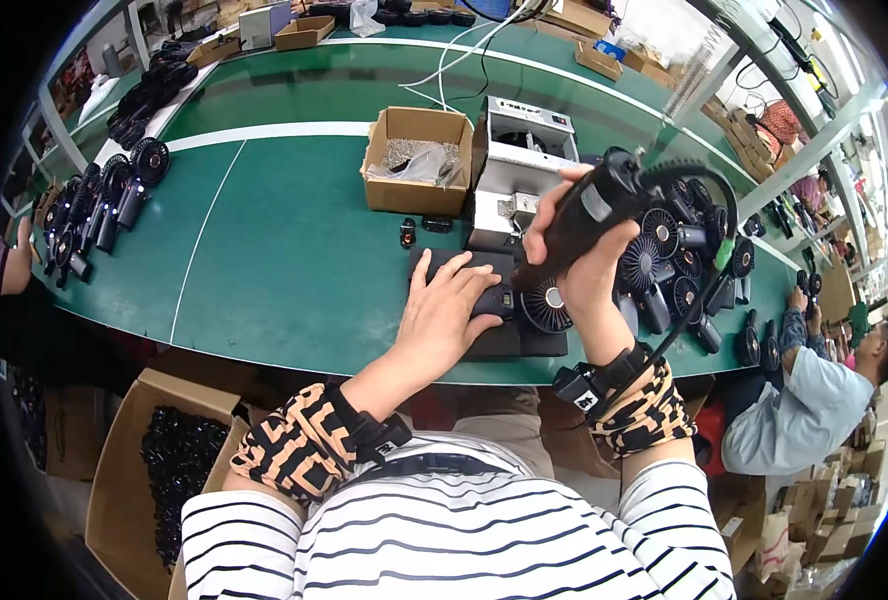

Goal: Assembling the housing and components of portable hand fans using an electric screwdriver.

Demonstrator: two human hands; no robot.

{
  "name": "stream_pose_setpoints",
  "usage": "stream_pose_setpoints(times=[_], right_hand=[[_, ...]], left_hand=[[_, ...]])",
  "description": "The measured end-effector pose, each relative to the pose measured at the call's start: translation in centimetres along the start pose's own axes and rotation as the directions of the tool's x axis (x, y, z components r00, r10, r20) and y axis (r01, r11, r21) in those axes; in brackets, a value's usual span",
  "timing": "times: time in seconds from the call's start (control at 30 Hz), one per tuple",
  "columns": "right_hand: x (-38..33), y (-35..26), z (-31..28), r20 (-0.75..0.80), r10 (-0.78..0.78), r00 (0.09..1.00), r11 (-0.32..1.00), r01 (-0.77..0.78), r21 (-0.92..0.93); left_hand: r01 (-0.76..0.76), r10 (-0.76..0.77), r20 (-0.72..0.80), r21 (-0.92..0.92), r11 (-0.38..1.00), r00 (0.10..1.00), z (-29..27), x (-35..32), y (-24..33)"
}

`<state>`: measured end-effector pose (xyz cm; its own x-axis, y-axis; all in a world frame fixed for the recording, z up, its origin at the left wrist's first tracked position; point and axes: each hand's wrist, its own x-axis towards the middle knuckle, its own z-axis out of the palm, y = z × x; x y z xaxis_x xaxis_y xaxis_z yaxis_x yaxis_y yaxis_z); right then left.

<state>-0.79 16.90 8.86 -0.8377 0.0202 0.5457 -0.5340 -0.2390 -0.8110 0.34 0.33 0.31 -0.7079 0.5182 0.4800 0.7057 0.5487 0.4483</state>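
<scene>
My right hand (586, 250) is wrapped round a black electric screwdriver (600, 200). The tool slants down to the left, and its lower end reaches the black handheld fan (547, 306) on a black block (539, 344). The bit itself is hidden. My left hand (447, 303) lies over the fan's handle, thumb and index finger on either side of it, the other fingers spread on the block's dark surface. A small display (507, 299) shows at the handle beside my fingertips. Two small black parts (422, 229) lie just beyond my left hand.
A cardboard box of small screws (417, 160) stands beside a white metal machine (529, 150). Fans pile up at right (664, 260) and far left (104, 205). The screwdriver's cord (709, 290) hangs by my right forearm. A co-worker (799, 400) sits at right; a carton of black parts (179, 470) stands below left.
</scene>
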Motion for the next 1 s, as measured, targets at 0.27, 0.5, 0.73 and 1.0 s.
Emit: stream_pose_setpoints(times=[0.27, 0.5, 0.73, 1.0], right_hand=[[6.7, -1.2, -0.6, -0.045, -0.291, 0.956, 0.940, 0.277, -0.201], [6.0, -0.2, -0.8, -0.080, -0.212, 0.974, 0.965, 0.196, -0.177], [1.6, -2.8, 1.2, -0.039, -0.140, 0.989, 0.976, 0.131, -0.173], [-1.3, -2.8, 1.3, -0.056, -0.112, 0.992, 0.986, 0.103, -0.134]], left_hand=[[-0.012, 0.012, 0.005, -0.013, 1.000, 1.000, 0.0, 0.1, 0.0], [-0.015, 0.015, -0.004, -0.029, 0.999, 1.000, 0.2, 0.2, 0.1], [-0.014, 0.014, -0.010, -0.009, 1.000, 1.000, 0.2, 0.0, -0.3], [-0.022, 0.022, -0.026, -0.022, 1.000, 0.999, 0.2, 0.0, -0.2]])
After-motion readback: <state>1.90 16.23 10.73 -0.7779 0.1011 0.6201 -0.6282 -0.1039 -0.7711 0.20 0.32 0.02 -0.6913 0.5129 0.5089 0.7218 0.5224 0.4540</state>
